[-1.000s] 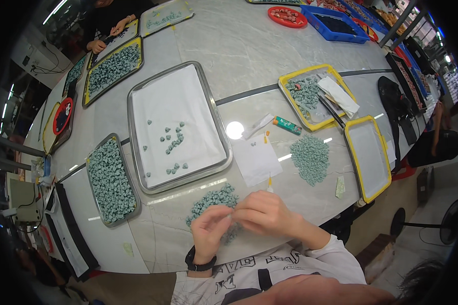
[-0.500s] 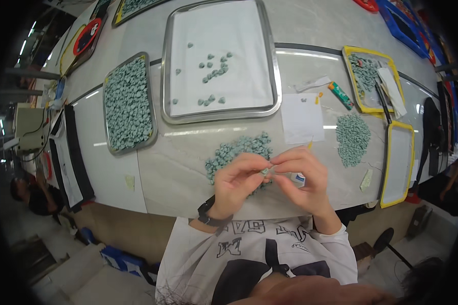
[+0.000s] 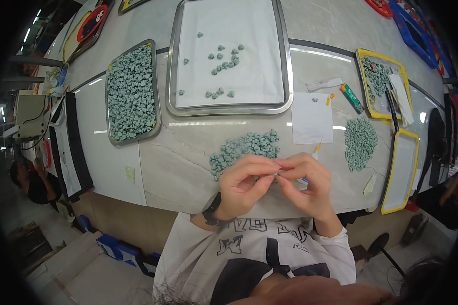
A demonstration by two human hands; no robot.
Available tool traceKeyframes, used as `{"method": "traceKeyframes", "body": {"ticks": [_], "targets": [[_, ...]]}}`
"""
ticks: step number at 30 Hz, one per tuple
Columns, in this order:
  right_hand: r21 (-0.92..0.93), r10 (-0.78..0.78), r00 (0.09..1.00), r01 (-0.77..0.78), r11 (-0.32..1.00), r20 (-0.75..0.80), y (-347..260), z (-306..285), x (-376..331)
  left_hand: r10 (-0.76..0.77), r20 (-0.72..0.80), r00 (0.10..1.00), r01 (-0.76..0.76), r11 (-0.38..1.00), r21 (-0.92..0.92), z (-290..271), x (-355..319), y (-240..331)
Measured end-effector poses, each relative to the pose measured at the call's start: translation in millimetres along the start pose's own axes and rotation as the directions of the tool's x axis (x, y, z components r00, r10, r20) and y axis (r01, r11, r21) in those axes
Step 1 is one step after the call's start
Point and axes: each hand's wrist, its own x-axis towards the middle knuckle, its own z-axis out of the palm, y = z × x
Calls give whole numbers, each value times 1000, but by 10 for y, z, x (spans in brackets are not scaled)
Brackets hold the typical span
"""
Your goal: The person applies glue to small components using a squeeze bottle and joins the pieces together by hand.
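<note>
Two bare hands meet above the near edge of a pale stone-patterned table [image 3: 112,162], fingertips pressed together over one tiny grey-green piece [image 3: 276,174], which is mostly hidden between them. Going left to right: a narrow steel tray [image 3: 156,109] at the far left, filled edge to edge with small grey-green pieces; beside it a large steel tray [image 3: 288,66] lined with white sheet, carrying a sparse scatter of the same pieces near its middle. Nearer, a loose pile of grey-green pieces [image 3: 245,149] lies on the bare table, just beyond the fingers. The left hand [image 3: 243,185], with a dark watch band at the wrist, is curled, thumb and forefinger pinching toward the centre. The right hand [image 3: 306,184] mirrors it, fingers bent inward and closed on the same small piece; a bit of blue shows under this hand, too hidden to identify. Right of the large tray, a white paper square [image 3: 311,118] lies flat with two pieces at its far edge. Further right, a green and orange tube [image 3: 351,98] lies at a slant, then a second heap of grey-green pieces [image 3: 361,142] on the table. Far right, a yellow-rimmed tray [image 3: 362,55] holds pieces and white paper; a second yellow-rimmed tray [image 3: 392,175], white inside, lies nearer along the table edge.
</note>
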Motion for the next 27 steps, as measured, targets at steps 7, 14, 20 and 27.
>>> {"method": "traceKeyframes", "body": {"ticks": [7, 14, 20, 27], "targets": [[-38, -86, 995, 84, 996, -52, 62, 55, -58, -31, 28, 999, 33, 996, -77, 16, 29, 17], [-27, -88, 992, 86, 996, -89, -83, -138, -78, -124, 13, 992, 119, 974, 195, -318, 183, 284], [-190, -541, 809, 508, 840, -230, -335, -535, -169, 9, 95, 995, -70, 741, 668, -712, 1049, 8], [-423, -672, 558, 522, 741, -487, -564, -705, -411, -122, -30, 992, 117, 809, 576, -560, 753, 318]]}}
